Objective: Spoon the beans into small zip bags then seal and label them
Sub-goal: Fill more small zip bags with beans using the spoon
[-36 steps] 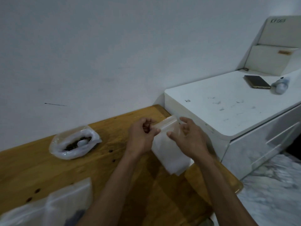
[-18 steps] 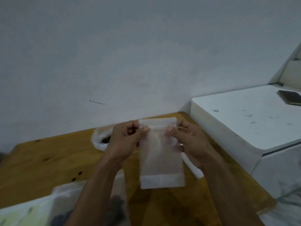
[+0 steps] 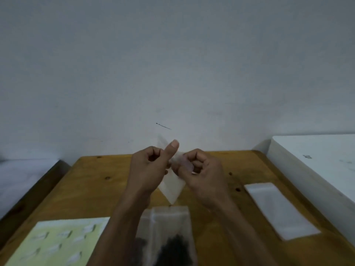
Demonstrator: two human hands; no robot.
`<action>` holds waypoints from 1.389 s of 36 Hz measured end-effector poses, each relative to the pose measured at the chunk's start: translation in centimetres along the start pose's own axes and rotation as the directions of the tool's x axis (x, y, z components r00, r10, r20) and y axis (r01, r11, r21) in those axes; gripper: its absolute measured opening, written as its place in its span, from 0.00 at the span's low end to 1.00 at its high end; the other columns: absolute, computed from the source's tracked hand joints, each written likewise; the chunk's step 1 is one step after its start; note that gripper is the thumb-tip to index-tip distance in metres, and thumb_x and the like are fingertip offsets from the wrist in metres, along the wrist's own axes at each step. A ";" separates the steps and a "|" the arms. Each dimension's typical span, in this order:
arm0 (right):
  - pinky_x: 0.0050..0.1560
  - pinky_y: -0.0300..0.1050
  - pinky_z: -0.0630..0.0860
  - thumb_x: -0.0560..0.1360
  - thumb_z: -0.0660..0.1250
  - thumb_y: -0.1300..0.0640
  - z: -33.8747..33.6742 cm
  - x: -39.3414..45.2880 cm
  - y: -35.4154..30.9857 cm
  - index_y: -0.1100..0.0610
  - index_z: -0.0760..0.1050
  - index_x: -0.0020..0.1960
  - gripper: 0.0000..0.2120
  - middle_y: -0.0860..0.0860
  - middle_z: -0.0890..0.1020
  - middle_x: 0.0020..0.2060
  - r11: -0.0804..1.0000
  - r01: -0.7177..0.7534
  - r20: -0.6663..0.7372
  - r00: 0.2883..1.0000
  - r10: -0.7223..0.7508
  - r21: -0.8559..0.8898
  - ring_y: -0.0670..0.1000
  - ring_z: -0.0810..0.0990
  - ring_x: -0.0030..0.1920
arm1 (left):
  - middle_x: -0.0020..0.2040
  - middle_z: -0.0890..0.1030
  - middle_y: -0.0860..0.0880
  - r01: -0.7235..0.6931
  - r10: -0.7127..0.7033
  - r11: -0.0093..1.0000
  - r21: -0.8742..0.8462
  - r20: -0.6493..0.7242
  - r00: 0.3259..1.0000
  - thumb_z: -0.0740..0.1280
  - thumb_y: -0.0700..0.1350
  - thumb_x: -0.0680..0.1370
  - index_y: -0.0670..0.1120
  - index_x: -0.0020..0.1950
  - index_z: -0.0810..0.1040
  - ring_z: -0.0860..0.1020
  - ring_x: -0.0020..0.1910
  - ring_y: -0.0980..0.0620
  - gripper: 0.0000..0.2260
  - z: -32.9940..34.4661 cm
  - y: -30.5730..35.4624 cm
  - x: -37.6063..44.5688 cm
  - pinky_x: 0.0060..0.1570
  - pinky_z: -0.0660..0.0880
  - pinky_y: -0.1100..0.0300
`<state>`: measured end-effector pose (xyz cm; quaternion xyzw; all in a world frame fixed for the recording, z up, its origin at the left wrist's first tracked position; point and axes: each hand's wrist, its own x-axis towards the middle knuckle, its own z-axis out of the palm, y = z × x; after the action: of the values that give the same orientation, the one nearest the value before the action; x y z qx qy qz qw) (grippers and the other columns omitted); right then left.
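Both hands hold one small empty clear zip bag (image 3: 172,189) above the wooden table (image 3: 92,181), tilted with a corner pointing down. My left hand (image 3: 151,166) pinches its upper edge, thumb up. My right hand (image 3: 199,169) grips the same edge from the right, fingers curled. A zip bag with dark beans (image 3: 169,239) lies flat near the front, partly under my forearms. A stack of empty zip bags (image 3: 280,210) lies at the right. The bean supply bag is out of sight.
A yellow-green sheet of white labels (image 3: 61,240) lies at the front left. A white cabinet (image 3: 315,162) stands against the table's right side. A plain white wall rises behind the table; the table's left edge drops off to a dark gap.
The view has swung left, so the white cabinet slid right and the label sheet came into view. The held bag has turned from hanging upright to a diagonal tilt between my hands.
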<state>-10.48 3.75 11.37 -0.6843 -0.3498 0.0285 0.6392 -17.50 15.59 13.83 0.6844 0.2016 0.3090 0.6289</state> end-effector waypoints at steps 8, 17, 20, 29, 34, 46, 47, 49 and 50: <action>0.48 0.45 0.81 0.75 0.68 0.48 1.1 0.9 -0.7 0.61 0.81 0.57 0.18 0.53 0.86 0.48 0.906 -0.203 0.224 0.967 0.125 0.372 0.50 0.85 0.50 | 0.42 0.81 0.38 0.055 -0.041 0.989 -0.135 0.107 0.993 0.73 0.59 0.68 0.32 0.46 0.80 0.82 0.43 0.44 0.28 -2.3 -0.6 0.5 0.56 0.80 0.43; 0.50 0.50 0.81 0.75 0.69 0.51 0.6 1.7 -0.3 0.61 0.83 0.57 0.17 0.60 0.85 0.51 0.851 -0.351 0.307 0.921 0.239 0.391 0.54 0.84 0.51 | 0.43 0.79 0.32 0.011 -0.003 0.999 -0.047 0.163 0.987 0.68 0.47 0.79 0.40 0.40 0.79 0.80 0.47 0.35 0.13 -2.5 -1.0 0.6 0.59 0.77 0.37; 0.51 0.52 0.83 0.79 0.68 0.55 0.5 1.8 0.0 0.59 0.84 0.56 0.10 0.56 0.86 0.50 0.888 -0.339 0.272 0.927 0.258 0.312 0.54 0.85 0.52 | 0.42 0.81 0.36 -0.010 0.004 0.999 0.037 0.161 0.987 0.66 0.43 0.81 0.38 0.41 0.79 0.81 0.44 0.44 0.11 -2.3 -1.3 0.7 0.56 0.78 0.40; 0.34 0.31 0.72 0.79 0.68 0.58 0.7 1.4 0.0 0.56 0.83 0.42 0.09 0.45 0.83 0.35 0.923 0.158 0.075 0.987 -0.140 -0.351 0.42 0.81 0.37 | 0.35 0.81 0.43 -0.065 0.050 0.986 0.155 0.096 0.994 0.67 0.57 0.78 0.41 0.37 0.79 0.81 0.37 0.46 0.20 -0.8 -0.9 0.0 0.50 0.79 0.39; 0.38 0.28 0.74 0.79 0.69 0.57 0.5 1.4 0.2 0.57 0.83 0.44 0.07 0.44 0.84 0.36 0.943 0.084 -0.051 0.993 -0.106 -0.322 0.40 0.81 0.41 | 0.32 0.79 0.46 -0.091 0.074 0.971 0.220 0.085 0.994 0.65 0.49 0.81 0.42 0.36 0.78 0.77 0.35 0.47 0.17 -0.8 -1.1 -0.1 0.49 0.79 0.35; 0.37 0.30 0.74 0.79 0.68 0.58 -0.1 1.3 -0.1 0.57 0.81 0.43 0.07 0.43 0.82 0.35 0.941 0.131 -0.020 0.989 -0.144 -0.313 0.42 0.81 0.39 | 0.35 0.82 0.44 -0.092 0.069 0.961 0.260 0.097 0.993 0.66 0.66 0.74 0.45 0.38 0.81 0.82 0.40 0.42 0.23 0.0 -0.2 -0.3 0.44 0.81 0.38; 0.38 0.29 0.74 0.79 0.68 0.59 0.1 1.2 -0.1 0.57 0.82 0.43 0.07 0.43 0.82 0.35 0.944 0.130 -0.015 0.990 -0.142 -0.304 0.41 0.81 0.39 | 0.35 0.82 0.44 -0.098 0.076 0.961 0.257 0.092 0.993 0.65 0.64 0.76 0.45 0.38 0.81 0.82 0.39 0.43 0.22 0.2 -0.3 -0.3 0.43 0.81 0.37; 0.40 0.29 0.75 0.79 0.68 0.58 0.2 1.1 0.1 0.57 0.83 0.45 0.07 0.44 0.84 0.37 0.952 0.119 -0.017 0.992 -0.129 -0.282 0.41 0.82 0.41 | 0.34 0.81 0.45 -0.111 0.090 0.961 0.254 0.094 0.992 0.64 0.57 0.80 0.43 0.39 0.80 0.82 0.35 0.47 0.20 0.3 -0.5 -0.2 0.40 0.81 0.38; 0.41 0.29 0.76 0.79 0.69 0.58 0.3 1.0 0.2 0.57 0.83 0.45 0.07 0.44 0.85 0.38 0.955 0.113 -0.025 0.992 -0.124 -0.274 0.41 0.83 0.41 | 0.33 0.81 0.46 -0.119 0.096 0.959 0.256 0.100 0.990 0.63 0.55 0.81 0.42 0.40 0.80 0.80 0.33 0.49 0.19 0.2 -0.6 -0.1 0.39 0.81 0.39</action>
<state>-9.79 4.54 11.58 -0.7438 -0.3775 -0.0725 0.5468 -17.37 15.42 13.24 0.7840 0.1756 0.2834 0.5236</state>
